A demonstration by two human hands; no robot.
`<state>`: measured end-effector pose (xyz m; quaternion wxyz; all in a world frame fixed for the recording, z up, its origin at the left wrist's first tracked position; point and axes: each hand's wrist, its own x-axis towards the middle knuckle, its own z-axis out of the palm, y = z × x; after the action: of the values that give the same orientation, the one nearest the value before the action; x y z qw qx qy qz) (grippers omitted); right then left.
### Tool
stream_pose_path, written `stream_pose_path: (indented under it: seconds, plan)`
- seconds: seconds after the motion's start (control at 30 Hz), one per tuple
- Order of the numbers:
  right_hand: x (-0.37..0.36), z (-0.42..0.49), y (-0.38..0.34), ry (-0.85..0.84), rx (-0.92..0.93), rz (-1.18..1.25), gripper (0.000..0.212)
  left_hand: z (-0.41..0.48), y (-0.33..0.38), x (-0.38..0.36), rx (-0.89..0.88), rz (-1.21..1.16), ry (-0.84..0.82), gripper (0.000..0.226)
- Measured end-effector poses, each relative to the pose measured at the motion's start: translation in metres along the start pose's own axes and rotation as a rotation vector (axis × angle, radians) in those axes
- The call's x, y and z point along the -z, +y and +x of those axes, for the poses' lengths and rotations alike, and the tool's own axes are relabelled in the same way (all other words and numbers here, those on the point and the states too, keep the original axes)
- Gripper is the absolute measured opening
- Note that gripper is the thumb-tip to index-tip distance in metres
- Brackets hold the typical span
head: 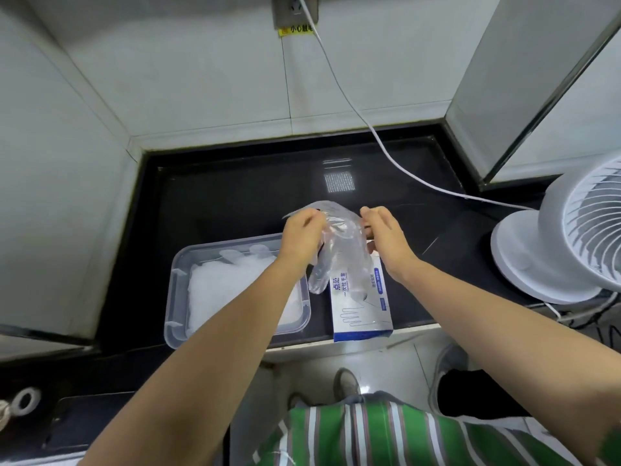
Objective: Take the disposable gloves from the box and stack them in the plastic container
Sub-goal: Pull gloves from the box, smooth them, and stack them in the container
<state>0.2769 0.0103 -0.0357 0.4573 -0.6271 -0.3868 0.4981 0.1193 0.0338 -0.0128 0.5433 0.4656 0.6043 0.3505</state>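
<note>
One clear glove [339, 250], not yet stacked, is pinched by the left hand [300, 238] and right hand [386, 238] above the box [361, 311]; a pile [215, 290] is already laid in the plastic container [174, 297] alongside

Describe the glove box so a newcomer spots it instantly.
Find the black countertop below the tiled wall. At its front edge, right of the clear plastic container, lies the glove box. It alone is white-and-blue printed cardboard; the container is see-through.
</note>
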Motion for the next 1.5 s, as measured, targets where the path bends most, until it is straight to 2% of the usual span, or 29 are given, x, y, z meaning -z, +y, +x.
stream_pose_path:
  seconds: [0.07, 0.17, 0.3, 0.33, 0.43, 0.57, 0.67, 0.77, 0.87, 0.97, 1.03, 1.1, 1.17, 1.23, 1.33, 1.4, 1.5]
  plan:
    - [-0.006, 0.004, -0.005, 0.005, -0.050, 0.008, 0.032, 0.002, 0.006, 0.012, 0.103, -0.141, -0.021, 0.033]
    - [-0.017, 0.007, -0.016, -0.100, -0.129, 0.005, 0.049, 0.006, 0.004, 0.033, 0.176, -0.142, 0.024, 0.026]
    - [-0.037, 0.007, -0.026, -0.419, -0.263, -0.082, 0.081, -0.007, 0.002, 0.061, -0.015, -0.096, -0.015, 0.007]
    - [-0.043, 0.007, -0.028, -0.487, -0.269, -0.095, 0.079, -0.009, 0.001, 0.068, -0.033, -0.085, 0.010, 0.008]
    - [-0.066, 0.004, -0.032, -0.585, -0.269, -0.036, 0.051, -0.007, -0.004, 0.088, -0.027, -0.033, 0.140, 0.015]
    - [-0.092, -0.001, -0.032, -0.674, -0.332, 0.159, 0.042, -0.010, -0.022, 0.122, -0.153, 0.148, 0.193, 0.013]
    - [-0.115, -0.006, -0.027, -0.526, -0.295, 0.138, 0.019, -0.014, -0.039, 0.141, -0.115, 0.279, 0.242, 0.014]
    - [-0.139, -0.012, -0.016, -0.291, -0.142, -0.129, 0.031, -0.016, -0.058, 0.158, -0.082, 0.419, 0.310, 0.013]
    - [-0.152, -0.010, 0.004, -0.258, -0.052, -0.421, 0.017, -0.018, -0.074, 0.169, -0.083, 0.625, 0.337, 0.014]
    - [-0.153, -0.008, 0.012, -0.184, 0.018, -0.576, 0.012, -0.018, -0.085, 0.170, -0.135, 0.837, 0.283, 0.015]
    - [-0.150, -0.008, 0.003, -0.061, 0.154, -0.598, 0.021, -0.016, -0.090, 0.168, -0.150, 0.982, 0.254, 0.021]
    - [-0.147, -0.009, -0.009, 0.035, 0.331, -0.520, 0.024, -0.011, -0.091, 0.164, -0.138, 1.014, 0.226, 0.026]
    - [-0.149, -0.010, -0.017, 0.010, 0.438, -0.430, 0.018, -0.005, -0.096, 0.157, -0.129, 1.012, 0.186, 0.030]
    - [-0.158, -0.011, -0.015, -0.148, 0.369, -0.442, 0.010, -0.001, -0.098, 0.150, -0.099, 1.009, 0.155, 0.028]
    - [-0.172, -0.014, 0.006, -0.439, -0.006, -0.661, 0.008, 0.001, -0.103, 0.143, -0.071, 1.010, 0.140, 0.028]
    - [-0.176, -0.014, 0.027, -0.512, -0.176, -0.792, 0.019, 0.000, -0.105, 0.143, -0.023, 1.008, 0.092, 0.033]
    - [-0.178, -0.013, 0.043, -0.526, -0.242, -0.905, 0.028, -0.005, -0.103, 0.144, 0.070, 1.010, 0.031, 0.041]
